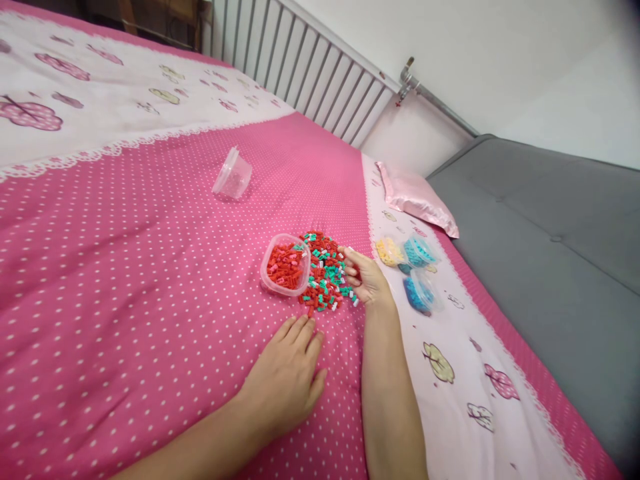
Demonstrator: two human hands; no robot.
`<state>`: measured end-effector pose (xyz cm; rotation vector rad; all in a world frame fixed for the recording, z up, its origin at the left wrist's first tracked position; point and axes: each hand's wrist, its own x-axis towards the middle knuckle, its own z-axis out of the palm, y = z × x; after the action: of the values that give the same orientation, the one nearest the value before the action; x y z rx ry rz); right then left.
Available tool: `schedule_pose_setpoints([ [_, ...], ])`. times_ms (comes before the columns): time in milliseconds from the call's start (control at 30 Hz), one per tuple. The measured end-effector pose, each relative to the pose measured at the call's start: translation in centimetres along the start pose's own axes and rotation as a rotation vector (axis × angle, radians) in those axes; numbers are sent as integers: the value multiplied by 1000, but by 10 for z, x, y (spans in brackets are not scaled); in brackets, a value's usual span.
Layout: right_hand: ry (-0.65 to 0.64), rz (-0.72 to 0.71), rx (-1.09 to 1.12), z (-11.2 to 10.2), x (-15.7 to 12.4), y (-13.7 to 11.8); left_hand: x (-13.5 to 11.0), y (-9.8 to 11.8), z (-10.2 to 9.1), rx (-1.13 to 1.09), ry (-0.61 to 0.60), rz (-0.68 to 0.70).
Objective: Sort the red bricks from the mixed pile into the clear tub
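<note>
One pile of small red, green and white pieces (325, 273) lies at centre frame on the pink dotted bedcover (150, 267), its long axis running up and down the picture. Touching its left edge stands one clear tub of red pieces (285, 267), mouth up. The right hand (367, 277) rests at the pile's right edge, fingers curled; whether it grips a piece cannot be told. The left hand (287, 377) lies flat and empty below. Right of centre sit three small tubs: one yellow (390, 252), two blue (419, 252). One empty tub (233, 175) lies tipped at upper left of centre.
</note>
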<state>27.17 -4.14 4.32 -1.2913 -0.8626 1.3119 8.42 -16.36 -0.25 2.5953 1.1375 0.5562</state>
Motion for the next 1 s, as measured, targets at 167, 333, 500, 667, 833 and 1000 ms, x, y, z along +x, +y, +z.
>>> schedule_pose_setpoints([
  [167, 58, -168, -541, 0, 3, 14, 0, 0, -1, 2, -31, -8],
  [333, 93, -228, -965, 1, 9, 25, 0, 1, -2, -4, -45, -12],
  [500, 108, -269, -1186, 8, 8, 24, 0, 1, -1, -14, -12, -7],
  [667, 139, -279, -1327, 16, 4, 20, 0, 0, 0, -7, -2, -2],
  [833, 161, -294, -1316, 16, 5, 23, 0, 0, 0, -10, 16, 0],
  [1000, 142, -320, -1269, 14, 6, 22, 0, 0, 0, -9, -1, -5],
])
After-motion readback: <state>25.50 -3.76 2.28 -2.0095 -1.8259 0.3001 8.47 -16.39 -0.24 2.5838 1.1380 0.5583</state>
